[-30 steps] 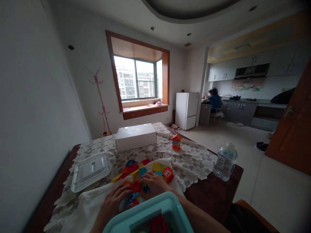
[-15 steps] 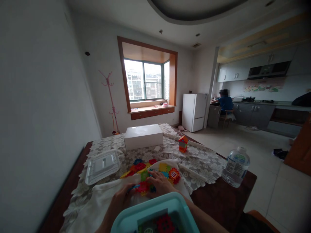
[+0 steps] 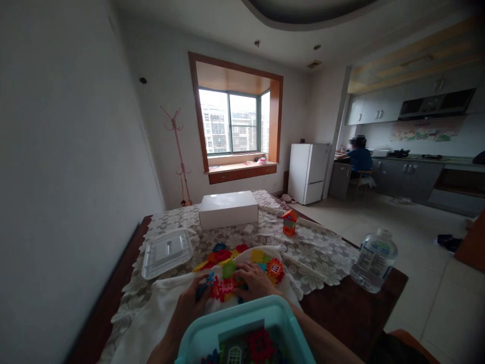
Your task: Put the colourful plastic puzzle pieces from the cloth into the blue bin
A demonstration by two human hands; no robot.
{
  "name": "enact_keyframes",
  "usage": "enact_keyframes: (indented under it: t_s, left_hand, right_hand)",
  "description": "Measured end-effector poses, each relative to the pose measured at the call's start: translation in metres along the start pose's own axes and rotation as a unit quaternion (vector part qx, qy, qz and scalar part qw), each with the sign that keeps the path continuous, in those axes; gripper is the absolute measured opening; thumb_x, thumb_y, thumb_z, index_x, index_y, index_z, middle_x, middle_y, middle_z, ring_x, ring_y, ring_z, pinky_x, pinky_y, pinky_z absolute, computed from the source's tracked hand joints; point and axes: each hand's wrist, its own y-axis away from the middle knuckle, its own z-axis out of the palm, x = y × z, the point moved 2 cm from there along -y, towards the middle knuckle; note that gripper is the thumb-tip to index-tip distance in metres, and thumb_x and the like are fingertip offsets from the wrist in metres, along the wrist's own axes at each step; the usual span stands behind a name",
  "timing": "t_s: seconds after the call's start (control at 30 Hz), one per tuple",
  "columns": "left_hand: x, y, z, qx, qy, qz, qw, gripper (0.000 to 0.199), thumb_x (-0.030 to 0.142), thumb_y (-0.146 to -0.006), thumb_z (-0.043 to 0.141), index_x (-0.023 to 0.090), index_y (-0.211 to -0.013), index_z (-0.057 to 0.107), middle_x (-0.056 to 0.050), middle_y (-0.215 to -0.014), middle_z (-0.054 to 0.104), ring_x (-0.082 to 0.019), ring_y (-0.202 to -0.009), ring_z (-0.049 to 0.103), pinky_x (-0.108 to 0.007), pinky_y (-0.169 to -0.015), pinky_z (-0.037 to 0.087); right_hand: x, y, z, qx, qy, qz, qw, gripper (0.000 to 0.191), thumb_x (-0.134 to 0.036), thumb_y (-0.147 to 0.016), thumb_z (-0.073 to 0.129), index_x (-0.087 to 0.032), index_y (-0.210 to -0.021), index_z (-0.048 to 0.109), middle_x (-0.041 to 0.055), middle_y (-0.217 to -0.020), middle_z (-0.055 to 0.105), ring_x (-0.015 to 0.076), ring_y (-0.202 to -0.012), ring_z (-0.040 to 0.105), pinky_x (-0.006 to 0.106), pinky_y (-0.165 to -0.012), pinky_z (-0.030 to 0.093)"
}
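Observation:
Colourful gear-edged building blocks lie in a loose group on a white cloth. My left hand (image 3: 194, 299) is closed on a blue building block (image 3: 209, 281) at the group's left side. Beside it is a red building block (image 3: 226, 287) with a window pattern. My right hand (image 3: 255, 281) curls over that red block's right edge, fingers bent against it; its fingertips are partly hidden. A green block (image 3: 229, 269) lies just beyond. Close to me, a turquoise tub (image 3: 242, 312) between my forearms holds more blocks, among them a red one (image 3: 260, 345).
A clear lid (image 3: 168, 253) lies at the left, and a white box (image 3: 228, 211) farther back. A small orange block house (image 3: 289, 223) stands on the lace tablecloth (image 3: 322, 253). A water bottle (image 3: 375, 260) stands near the right edge. A person (image 3: 359, 156) sits in the kitchen.
My left hand and the blue block have come closer to the red block, whose window pattern now shows between my hands. The view has shifted slightly, moving everything right.

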Motion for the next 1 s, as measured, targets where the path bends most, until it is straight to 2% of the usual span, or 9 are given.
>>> enact_keyframes:
  t_s: [0.17,0.27,0.37,0.5,0.67,0.77,0.83,1.0]
  left_hand:
    - [-0.004,0.000,0.006,-0.046,0.025,0.015,0.999,0.052,0.055,-0.090,0.081,0.020,-0.128,0.086,-0.013,-0.101,0.093,-0.036,-0.080,0.088,-0.044,-0.080,0.075]
    - [-0.003,-0.001,0.008,-0.061,0.045,0.027,0.997,0.046,0.053,-0.085,0.081,0.021,-0.118,0.089,-0.016,-0.104,0.093,-0.039,-0.086,0.090,-0.046,-0.081,0.076]
    - [0.002,-0.002,0.007,-0.063,0.052,0.025,0.996,0.042,0.052,-0.084,0.081,0.022,-0.112,0.090,-0.016,-0.106,0.093,-0.039,-0.089,0.090,-0.047,-0.082,0.077]
    - [0.011,0.000,0.004,-0.042,0.030,0.054,0.997,0.044,0.052,-0.087,0.080,0.018,-0.112,0.091,-0.017,-0.112,0.093,-0.034,-0.081,0.088,-0.048,-0.084,0.077]
    - [0.017,0.002,-0.001,-0.023,0.010,0.083,0.996,0.033,0.049,-0.095,0.077,0.019,-0.101,0.089,-0.016,-0.105,0.090,-0.030,-0.077,0.085,-0.044,-0.080,0.075]
    - [0.019,0.003,-0.003,-0.022,0.009,0.081,0.996,0.030,0.048,-0.097,0.076,0.021,-0.102,0.089,-0.014,-0.105,0.090,-0.029,-0.078,0.085,-0.044,-0.082,0.075]
    - [0.020,0.004,-0.003,-0.011,0.007,0.084,0.996,0.029,0.047,-0.098,0.075,0.022,-0.103,0.088,-0.013,-0.105,0.090,-0.027,-0.078,0.084,-0.042,-0.082,0.075]
    - [0.021,0.005,-0.005,0.014,-0.023,0.102,0.994,0.027,0.047,-0.100,0.074,0.023,-0.096,0.087,-0.010,-0.094,0.088,-0.026,-0.075,0.082,-0.039,-0.078,0.072]
  right_hand:
    - [-0.005,-0.002,-0.001,-0.021,-0.014,-0.022,0.999,0.017,-0.031,-0.086,0.091,-0.036,-0.102,0.089,0.0137,-0.143,0.086,0.0514,-0.140,0.074,0.072,-0.125,0.054]
    - [-0.011,-0.002,-0.001,-0.036,-0.012,-0.045,0.998,0.014,-0.028,-0.091,0.080,-0.034,-0.101,0.087,0.0147,-0.135,0.087,0.0485,-0.132,0.078,0.069,-0.120,0.057]
    - [-0.017,0.000,-0.001,-0.030,-0.023,-0.036,0.999,0.014,-0.028,-0.091,0.078,-0.034,-0.101,0.086,0.0147,-0.125,0.087,0.0466,-0.125,0.078,0.068,-0.119,0.057]
    - [-0.018,0.003,-0.002,0.000,-0.025,-0.021,0.999,0.015,-0.034,-0.094,0.078,-0.036,-0.107,0.085,0.0151,-0.124,0.087,0.0475,-0.125,0.076,0.069,-0.118,0.056]
    - [-0.010,0.001,-0.001,0.046,-0.046,-0.025,0.998,0.019,-0.042,-0.105,0.070,-0.035,-0.110,0.087,0.0182,-0.127,0.084,0.0466,-0.121,0.079,0.067,-0.108,0.061]
    - [-0.009,-0.004,-0.004,0.102,-0.117,0.004,0.988,0.016,-0.047,-0.097,0.082,-0.034,-0.102,0.088,0.0161,-0.119,0.083,0.0471,-0.119,0.079,0.066,-0.110,0.061]
    - [-0.009,-0.007,-0.007,0.132,-0.171,0.039,0.976,0.022,-0.051,-0.088,0.090,-0.032,-0.099,0.088,0.0141,-0.113,0.084,0.0475,-0.117,0.079,0.066,-0.112,0.061]
    - [-0.009,-0.011,-0.016,0.152,-0.253,0.093,0.951,0.042,-0.065,-0.084,0.090,-0.030,-0.107,0.090,0.0145,-0.113,0.088,0.0456,-0.110,0.081,0.064,-0.106,0.065]
